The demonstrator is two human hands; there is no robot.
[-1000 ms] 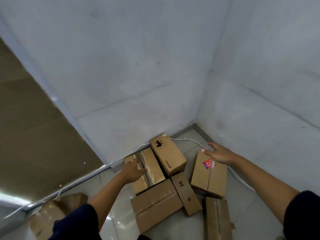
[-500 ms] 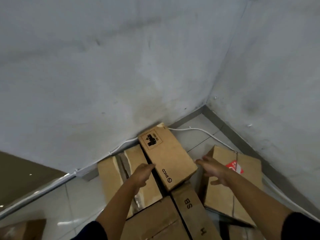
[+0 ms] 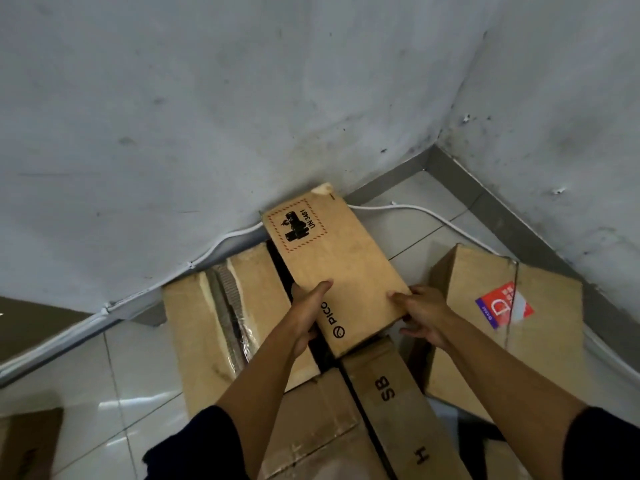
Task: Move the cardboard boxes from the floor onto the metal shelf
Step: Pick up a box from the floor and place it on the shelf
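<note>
Both hands' grip on PICO box [image 3: 341,268], long axis prob. toward wall.

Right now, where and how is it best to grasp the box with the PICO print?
Probably by its two long sides near the close end, coming from above. The PICO box lies tilted on other boxes, its far end near the wall, so those edges are free. The left hand and right hand already clamp it there.

I note two grey, scuffed walls [image 3: 242,116] meeting at a corner, a white cable [image 3: 221,245] along the grey skirting [image 3: 460,178], and glossy pale floor tiles [image 3: 114,382].
</note>
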